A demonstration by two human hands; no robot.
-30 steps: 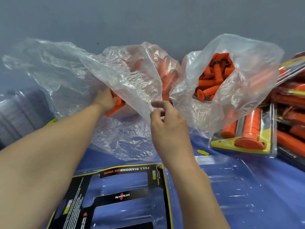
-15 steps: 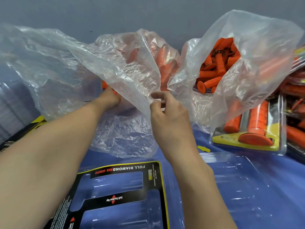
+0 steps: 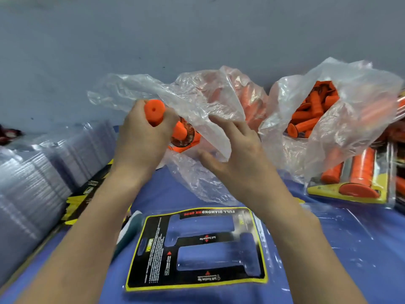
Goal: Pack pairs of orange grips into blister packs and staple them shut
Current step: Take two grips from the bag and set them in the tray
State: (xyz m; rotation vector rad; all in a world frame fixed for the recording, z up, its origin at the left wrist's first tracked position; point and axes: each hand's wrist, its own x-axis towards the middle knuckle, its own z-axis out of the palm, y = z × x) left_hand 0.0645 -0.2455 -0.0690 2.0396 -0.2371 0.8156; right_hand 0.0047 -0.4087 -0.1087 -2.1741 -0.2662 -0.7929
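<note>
My left hand (image 3: 143, 139) grips an orange grip (image 3: 154, 111) upright, its round end facing me, just outside the mouth of the left clear plastic bag (image 3: 197, 99). More orange grips (image 3: 184, 137) lie inside that bag. My right hand (image 3: 236, 154) hovers beside the bag's edge with fingers spread and relaxed, holding nothing. An open blister pack (image 3: 195, 246) with a black and yellow card lies flat on the blue table below my hands; its two cavities hold nothing.
A second clear bag (image 3: 328, 102) of orange grips stands at the right. Packed blister packs (image 3: 355, 178) lie at the far right. Stacks of clear blister shells (image 3: 39, 172) and black-yellow cards (image 3: 87, 191) fill the left. A grey wall rises behind.
My left hand has drawn an orange grip out of the left bag and raised it. My right hand has let go of the bag's edge and spread its fingers.
</note>
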